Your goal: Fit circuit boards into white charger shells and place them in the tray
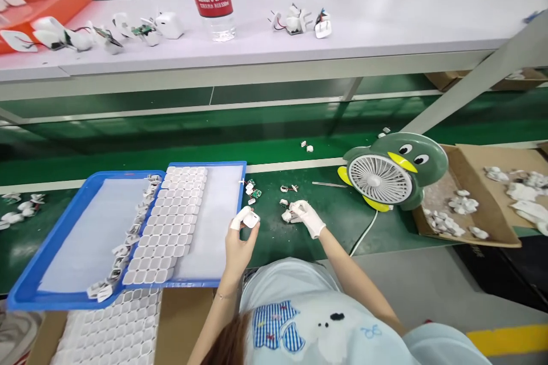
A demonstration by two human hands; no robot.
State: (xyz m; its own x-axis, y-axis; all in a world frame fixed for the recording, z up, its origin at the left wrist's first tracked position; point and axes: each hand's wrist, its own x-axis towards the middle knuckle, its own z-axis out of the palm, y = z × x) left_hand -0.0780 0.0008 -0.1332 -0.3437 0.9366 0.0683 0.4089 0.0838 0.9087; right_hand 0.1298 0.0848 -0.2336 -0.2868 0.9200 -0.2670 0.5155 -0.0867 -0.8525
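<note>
My left hand [240, 234], with white coverings on some fingers, pinches a small white square plastic housing [251, 219] above the green mat. My right hand [309, 219] wears a white glove and has its fingers closed on a small white plastic part [288, 216] at the mat's surface. The fingers partly hide that part. Just beyond my left hand lie small white pieces with a green circuit board [256, 194]. Farther from my right hand are a few small wired pieces [289, 188].
To the left stands a blue tray [245, 182] with rows of white housings [171, 222], beside another blue tray [47, 234]. A green penguin-shaped fan [402, 168] and a cardboard box [483, 234] are on the right. A shelf above holds a water bottle [212, 0].
</note>
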